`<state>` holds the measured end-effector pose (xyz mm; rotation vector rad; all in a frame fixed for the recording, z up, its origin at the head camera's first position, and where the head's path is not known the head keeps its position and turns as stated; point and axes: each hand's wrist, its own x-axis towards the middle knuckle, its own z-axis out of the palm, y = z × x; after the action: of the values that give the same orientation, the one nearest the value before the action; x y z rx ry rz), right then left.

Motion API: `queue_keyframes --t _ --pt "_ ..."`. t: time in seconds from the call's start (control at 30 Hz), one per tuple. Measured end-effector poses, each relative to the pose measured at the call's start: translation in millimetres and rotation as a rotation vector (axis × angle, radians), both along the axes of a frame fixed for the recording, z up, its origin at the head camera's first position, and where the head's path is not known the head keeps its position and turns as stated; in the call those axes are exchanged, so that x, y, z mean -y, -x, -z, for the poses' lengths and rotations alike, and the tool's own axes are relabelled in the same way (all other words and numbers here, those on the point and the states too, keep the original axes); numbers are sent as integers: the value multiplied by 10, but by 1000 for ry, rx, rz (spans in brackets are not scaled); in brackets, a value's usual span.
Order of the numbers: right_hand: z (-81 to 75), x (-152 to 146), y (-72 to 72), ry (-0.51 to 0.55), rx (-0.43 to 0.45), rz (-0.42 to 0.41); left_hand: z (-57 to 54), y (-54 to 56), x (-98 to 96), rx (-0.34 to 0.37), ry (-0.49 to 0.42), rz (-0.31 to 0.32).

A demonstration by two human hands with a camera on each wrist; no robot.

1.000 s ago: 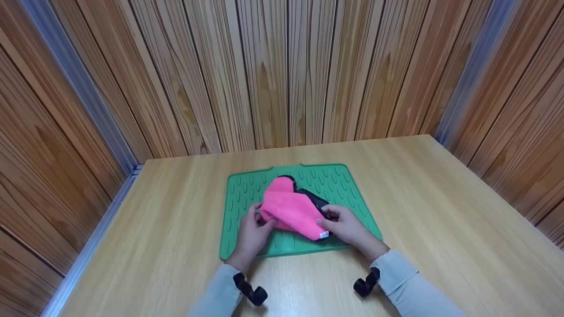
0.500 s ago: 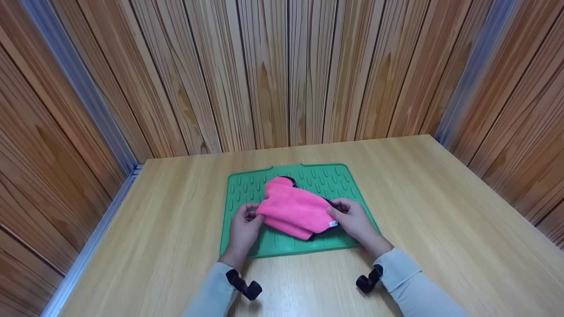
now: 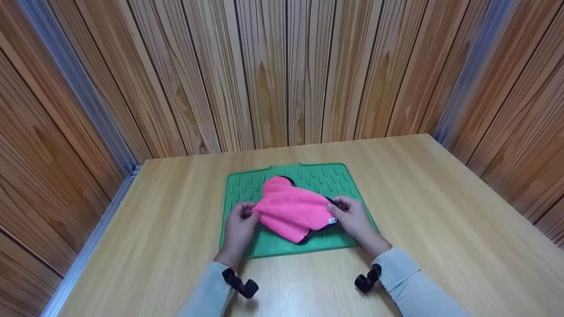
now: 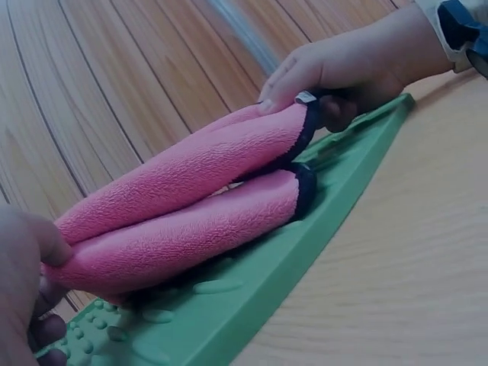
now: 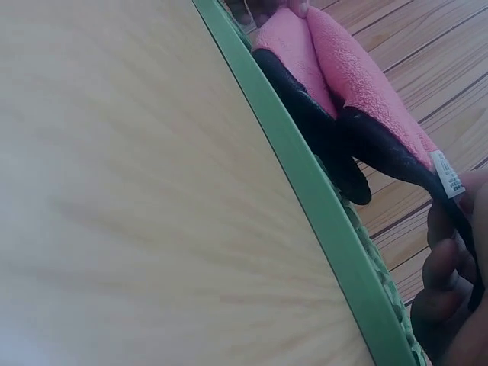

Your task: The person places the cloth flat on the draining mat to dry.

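Note:
A fluffy pink cloth [image 3: 291,207] with a dark edge and dark underside spans between both hands over a green ridged mat [image 3: 264,246]. My left hand [image 3: 239,226] pinches its left side between thumb and fingers. At the right end, my right hand [image 3: 354,219] pinches the edge beside a small white tag [image 5: 447,175]. Folds run lengthwise along the cloth [image 4: 191,183], and in the left wrist view one fold hangs below the other, close over the mat. The right hand's fingers [image 5: 442,282] curl beneath the dark edge.
The mat lies on a light wooden table [image 3: 176,211]. Wood-panelled walls [image 3: 282,79] rise behind it and at both sides, with metal strips at the corners. Black wrist cameras [image 3: 240,284] sit on both pale sleeves.
Both hands have moved apart, the left one leftward and the right one slightly right and up. The cloth is stretched wider, with its pink face spread and less dark underside showing.

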<state>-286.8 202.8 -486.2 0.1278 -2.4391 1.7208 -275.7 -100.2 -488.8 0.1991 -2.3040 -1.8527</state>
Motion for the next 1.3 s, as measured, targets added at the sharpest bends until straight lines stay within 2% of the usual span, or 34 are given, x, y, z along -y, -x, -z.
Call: queue_keyframes --t 0.13,0.27,0.5,0.63,0.67,0.8,1.0,1.07,1.13,1.3 --pt "23 -7 -5 -8 20 -40 -15 -30 -11 71 96 31" --pt "17 -7 -25 -19 31 -81 -27 -78 -55 88 163 70" --pt "22 -10 -47 -71 78 -230 78 -101 -164 -41 211 104" --pt "31 3 -56 -121 89 -286 47 -136 -217 -21 223 118" --pt "32 7 -59 -125 90 -293 9 -163 -234 -8 216 120" --pt "35 24 -61 -121 104 -290 5 -166 -252 -12 217 117" --pt "43 38 -42 -88 69 -282 42 -139 -241 -2 196 97" --pt "40 25 -35 -62 56 -278 76 -105 -224 22 182 86" --pt "34 4 -26 -37 49 -264 159 -42 -189 27 176 85" --pt "22 -39 -6 21 44 -208 111 -58 -135 44 114 100"
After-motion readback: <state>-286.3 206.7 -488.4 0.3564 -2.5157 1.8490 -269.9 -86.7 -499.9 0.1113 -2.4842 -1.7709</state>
